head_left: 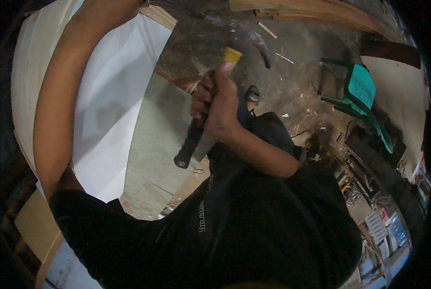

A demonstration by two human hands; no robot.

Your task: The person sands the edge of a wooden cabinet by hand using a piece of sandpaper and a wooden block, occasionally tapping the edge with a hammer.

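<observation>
My right hand [218, 98] is closed around a hammer with a black rubber grip [187, 144] and a yellow neck [232, 57]. My thumb lies along the yellow part, and the dark curved head beyond it is blurred. My left forearm [56, 115] reaches up along the left side over a white panel [112, 62]. At the top edge the left hand passes out of the picture. The panel has a bare wooden edge [160, 17] at its far end. Below the hammer lies a grey-green board [153, 125], right beside the white panel.
A green plastic chair [362, 86] stands to the right on the dark floor, where sticks and scraps are scattered. Long timber [316, 17] lies along the far side. Wood pieces and clutter [364, 192] crowd the lower right. My shoe [252, 94] shows beyond my right forearm.
</observation>
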